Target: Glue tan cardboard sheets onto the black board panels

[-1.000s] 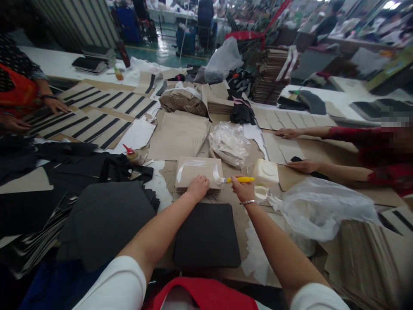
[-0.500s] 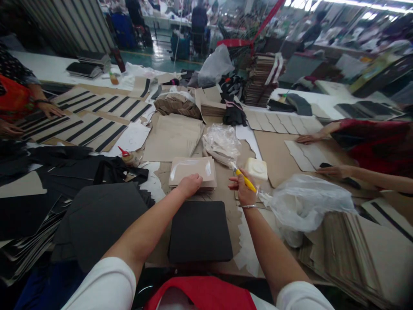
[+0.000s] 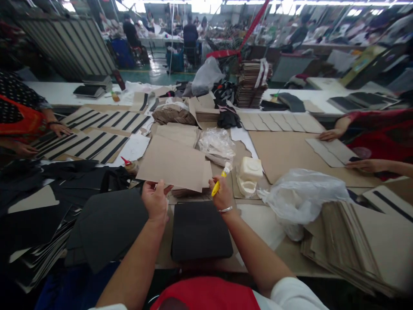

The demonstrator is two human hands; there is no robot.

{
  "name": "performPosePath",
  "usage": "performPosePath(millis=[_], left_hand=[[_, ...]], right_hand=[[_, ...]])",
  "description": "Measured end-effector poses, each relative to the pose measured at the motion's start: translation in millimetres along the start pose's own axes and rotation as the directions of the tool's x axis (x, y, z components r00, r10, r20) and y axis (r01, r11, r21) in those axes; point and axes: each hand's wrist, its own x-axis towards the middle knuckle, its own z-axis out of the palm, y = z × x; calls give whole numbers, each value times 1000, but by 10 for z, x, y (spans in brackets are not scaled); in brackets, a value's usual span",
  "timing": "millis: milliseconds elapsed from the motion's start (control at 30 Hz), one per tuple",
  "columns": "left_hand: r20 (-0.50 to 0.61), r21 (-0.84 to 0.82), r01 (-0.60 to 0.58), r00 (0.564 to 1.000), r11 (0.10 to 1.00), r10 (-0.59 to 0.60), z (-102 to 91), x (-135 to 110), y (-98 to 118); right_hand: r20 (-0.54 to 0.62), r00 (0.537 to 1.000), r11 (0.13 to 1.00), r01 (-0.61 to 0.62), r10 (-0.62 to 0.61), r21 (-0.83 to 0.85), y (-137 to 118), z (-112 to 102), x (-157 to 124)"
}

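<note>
My left hand [image 3: 155, 199] is closed on the near edge of a beige cardboard sheet [image 3: 172, 161], holding it tilted above a small stack of beige boards [image 3: 187, 192]. In my right hand [image 3: 222, 196] is a yellow-handled brush [image 3: 220, 181], its white bristles pointing up and away from me. The hand is at the right end of that stack. Directly in front of me lies a stack of black boards [image 3: 201, 232]. A cut-open white plastic jug [image 3: 251, 170] stands just beyond my right hand, with whitish stuff around its opening.
Co-workers' hands rest on striped panels [image 3: 97, 142] at left and on a beige panel [image 3: 331, 151] at right. A clear plastic bag [image 3: 306, 196] bulges beside a pile of boards [image 3: 342, 241]. Black pieces [image 3: 109, 219] and a red-tipped glue bottle [image 3: 129, 165] lie left.
My left hand has moved left and now holds up a beige sheet. My right hand has come left and nearer the stack, with the brush turned bristles-up. The view has tilted up slightly.
</note>
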Motion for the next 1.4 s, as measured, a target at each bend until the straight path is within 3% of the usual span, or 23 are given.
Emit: performPosePath(millis=[200,333,467,567,633,767,900,1100,1400], left_hand=[[98,-37,165,982,986,-161,53,-388,-166],[87,-37,183,980,982,-179,-15,-504,-199],[71,79,212,973,974,-218,-282,-654,-281],[151,335,212,950,918,-275,-609,-870,-346],[215,546,145,928,825,-306,-857,-1022,-382],[342,791,-81,881,607,-328,-1313,-1227,-459],[331,865,-94,845,493,-419,-1584,-1283,-586],[274,889,-31,836,457,-476,-1649,-1208,-747],[233,893,43,808,448,-541,-1656,-1105,-821]], right_hand=[[-93,995,998,-42,46,52,37,-161,-138],[-149,988,999,-23,30,47,107,-400,-281],[-150,989,996,-7,-7,-93,221,-748,-515],[-101,995,980,-17,-3,-196,358,-973,-772],[-60,998,972,-28,14,-234,476,-1042,-958],[42,998,961,-24,37,-275,726,-951,-1261],[122,992,954,15,23,-300,919,-725,-1373],[173,985,942,49,10,-333,1039,-523,-1328],[217,976,926,99,-18,-365,1072,-465,-1322]])
